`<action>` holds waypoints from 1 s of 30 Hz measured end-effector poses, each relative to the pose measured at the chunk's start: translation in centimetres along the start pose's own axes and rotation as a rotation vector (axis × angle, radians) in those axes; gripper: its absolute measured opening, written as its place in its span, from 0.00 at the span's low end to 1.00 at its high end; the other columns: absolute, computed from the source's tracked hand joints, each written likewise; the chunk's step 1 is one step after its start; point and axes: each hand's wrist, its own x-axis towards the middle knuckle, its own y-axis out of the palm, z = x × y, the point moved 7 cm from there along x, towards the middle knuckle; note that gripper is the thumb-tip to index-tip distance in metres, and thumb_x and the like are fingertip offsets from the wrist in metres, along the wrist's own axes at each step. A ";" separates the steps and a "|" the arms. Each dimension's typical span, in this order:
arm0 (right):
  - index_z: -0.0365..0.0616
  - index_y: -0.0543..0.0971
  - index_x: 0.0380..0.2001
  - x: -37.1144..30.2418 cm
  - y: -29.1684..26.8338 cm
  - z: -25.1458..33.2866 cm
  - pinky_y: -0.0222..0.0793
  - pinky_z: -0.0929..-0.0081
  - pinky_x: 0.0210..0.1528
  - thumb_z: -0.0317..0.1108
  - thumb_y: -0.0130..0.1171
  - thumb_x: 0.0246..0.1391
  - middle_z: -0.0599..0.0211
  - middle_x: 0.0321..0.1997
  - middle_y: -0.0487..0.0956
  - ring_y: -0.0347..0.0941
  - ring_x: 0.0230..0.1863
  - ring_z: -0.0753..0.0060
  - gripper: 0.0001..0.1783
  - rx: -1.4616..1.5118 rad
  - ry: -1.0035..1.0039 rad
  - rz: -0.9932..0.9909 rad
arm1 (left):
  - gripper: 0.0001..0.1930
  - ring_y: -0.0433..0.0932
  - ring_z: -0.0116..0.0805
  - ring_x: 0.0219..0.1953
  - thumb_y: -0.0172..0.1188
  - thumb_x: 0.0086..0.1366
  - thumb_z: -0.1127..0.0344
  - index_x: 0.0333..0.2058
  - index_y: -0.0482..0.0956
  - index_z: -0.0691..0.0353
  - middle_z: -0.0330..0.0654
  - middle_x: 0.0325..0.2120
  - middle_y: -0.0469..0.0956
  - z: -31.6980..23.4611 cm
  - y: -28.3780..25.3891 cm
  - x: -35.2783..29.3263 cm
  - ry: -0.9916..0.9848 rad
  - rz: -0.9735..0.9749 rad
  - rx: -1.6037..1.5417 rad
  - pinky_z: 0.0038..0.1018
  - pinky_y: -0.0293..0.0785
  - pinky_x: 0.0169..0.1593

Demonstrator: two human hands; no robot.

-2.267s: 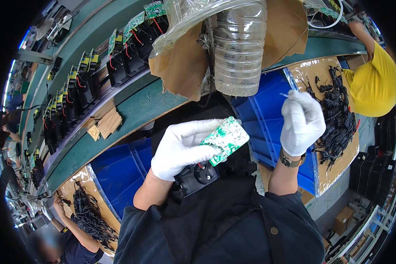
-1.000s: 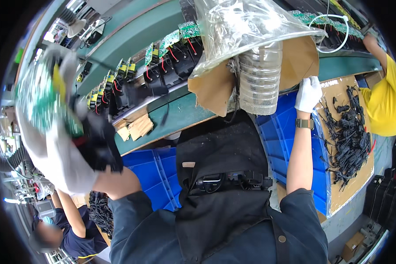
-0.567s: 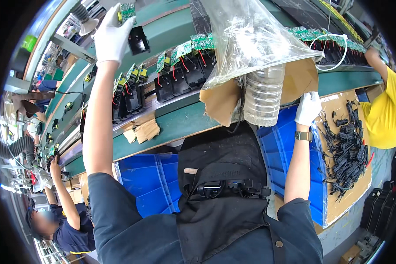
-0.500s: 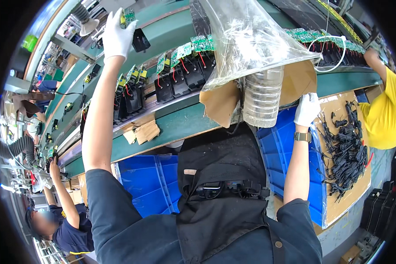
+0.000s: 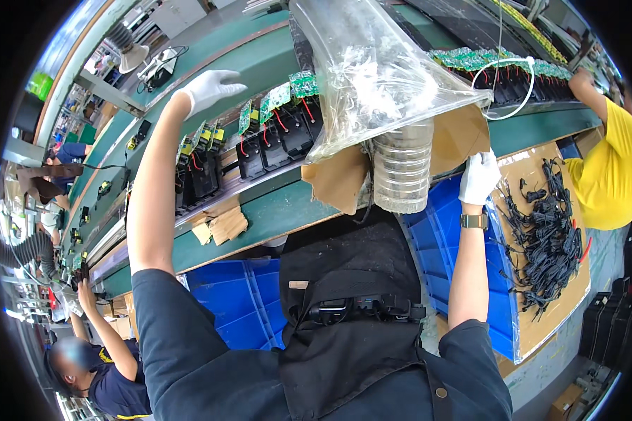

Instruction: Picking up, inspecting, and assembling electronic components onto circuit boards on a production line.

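My left hand [image 5: 214, 91], in a white glove, reaches over the green bench with its fingers stretched out to the right. Nothing shows in it. Just below and right of it stands a row of green circuit boards [image 5: 277, 97], joined by red wires to black plastic housings [image 5: 288, 133]. My right hand [image 5: 479, 178], also gloved in white, is closed beside the lower edge of a brown cardboard piece [image 5: 460, 140], above a blue bin [image 5: 432, 228]. What its fingers grip, if anything, is hidden.
A clear plastic sheet [image 5: 372, 63] and ribbed duct [image 5: 402, 168] hang mid-view. Black cables [image 5: 544, 245] lie on cardboard at right. Another blue bin [image 5: 235, 302] stands left. A person in yellow [image 5: 607, 165] reaches in at right; another person [image 5: 116, 379] works at lower left.
My left hand has come down and toward the row of boards. The board and black housing seen beside it earlier no longer show there. My right hand stays closed by the cardboard.
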 end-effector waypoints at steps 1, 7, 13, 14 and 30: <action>0.39 0.82 0.36 0.0 0.1 0.1 0.70 0.75 0.37 0.28 0.50 0.50 0.62 0.32 0.83 0.76 0.30 0.65 0.13 0.016 -0.021 -0.001 | 0.36 0.74 0.46 0.53 0.62 0.60 0.51 0.60 0.64 0.70 0.54 0.55 0.72 -1.0 0.4 -0.8 0.050 0.011 -0.017 0.34 0.68 0.58; 0.39 0.82 0.35 0.0 0.0 0.8 0.71 0.75 0.38 0.28 0.50 0.49 0.62 0.33 0.83 0.76 0.31 0.65 0.13 0.039 -0.076 -0.008 | 0.36 0.76 0.41 0.50 0.66 0.57 0.59 0.60 0.64 0.68 0.46 0.54 0.74 -5.8 2.1 -5.9 0.226 0.073 -0.037 0.30 0.70 0.54; 0.39 0.82 0.35 -0.1 -0.2 1.4 0.71 0.75 0.38 0.27 0.49 0.49 0.63 0.33 0.83 0.76 0.31 0.65 0.13 0.074 -0.069 0.028 | 0.39 0.77 0.38 0.48 0.69 0.50 0.63 0.61 0.65 0.65 0.44 0.56 0.73 -7.0 2.0 -9.9 0.091 -0.189 0.198 0.29 0.70 0.52; 0.39 0.82 0.35 0.0 -0.1 1.5 0.71 0.75 0.38 0.27 0.49 0.49 0.63 0.33 0.83 0.76 0.31 0.65 0.14 0.085 -0.067 0.039 | 0.39 0.76 0.37 0.48 0.69 0.50 0.64 0.61 0.65 0.65 0.44 0.56 0.72 -7.0 1.7 -11.1 0.085 -0.297 0.197 0.29 0.70 0.52; 0.37 0.81 0.32 -0.1 -0.5 2.0 0.70 0.73 0.37 0.30 0.49 0.49 0.60 0.31 0.82 0.76 0.31 0.59 0.13 0.194 -0.081 0.027 | 0.43 0.76 0.41 0.45 0.67 0.53 0.70 0.65 0.54 0.66 0.53 0.58 0.66 -5.3 18.5 -22.4 0.229 -0.305 -1.963 0.32 0.73 0.53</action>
